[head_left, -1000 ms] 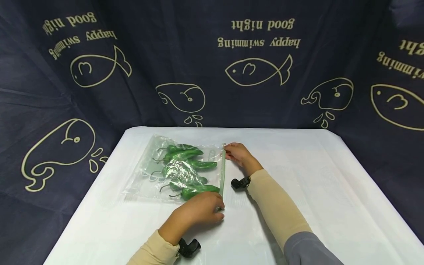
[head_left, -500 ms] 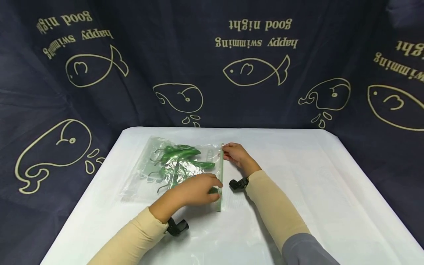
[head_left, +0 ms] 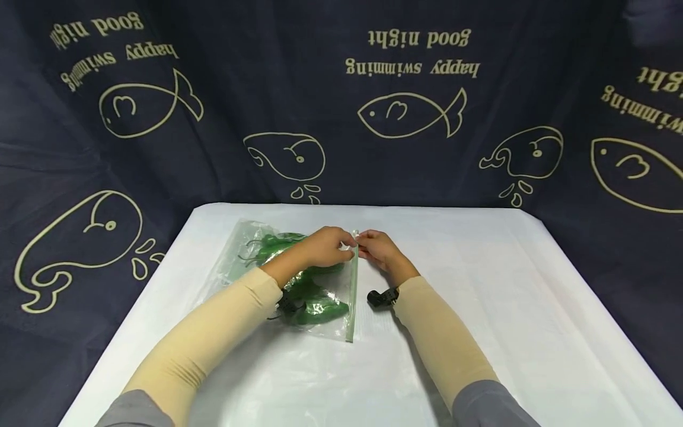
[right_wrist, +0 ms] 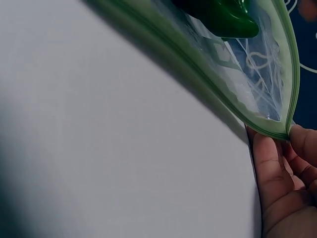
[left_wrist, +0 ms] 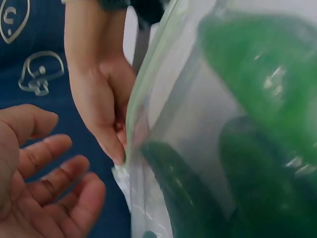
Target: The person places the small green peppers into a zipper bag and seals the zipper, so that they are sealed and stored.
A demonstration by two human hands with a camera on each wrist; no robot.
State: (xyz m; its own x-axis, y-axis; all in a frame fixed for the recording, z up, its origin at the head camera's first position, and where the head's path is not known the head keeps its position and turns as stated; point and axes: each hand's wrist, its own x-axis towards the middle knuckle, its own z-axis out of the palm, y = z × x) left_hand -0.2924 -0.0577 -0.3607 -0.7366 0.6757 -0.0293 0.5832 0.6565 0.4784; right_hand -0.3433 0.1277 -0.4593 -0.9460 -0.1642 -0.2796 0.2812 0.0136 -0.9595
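Note:
A clear zip bag (head_left: 343, 330) with a green zip edge lies on the white table, with several green peppers (head_left: 322, 311) inside. My right hand (head_left: 377, 248) pinches the far corner of the zip edge between thumb and fingers. In the right wrist view the green zip strips (right_wrist: 190, 64) stand apart from each other, and a glossy pepper (right_wrist: 225, 19) shows within. Over the bag's far part, my left hand (head_left: 326, 246) is beside that same corner. The left wrist view shows its loosely bent fingers (left_wrist: 81, 198) holding nothing, apart from the bag. My left forearm hides some peppers.
The white table (head_left: 453, 255) extends to the right of the bag and in front of it. A dark blue cloth (head_left: 331, 118) with fish and whale drawings hangs behind. Black wrist cameras (head_left: 382, 298) are strapped to both wrists.
My left hand has moved from the zip edge's near end up to its far end, beside the right hand. The right hand keeps its pinch on the far corner.

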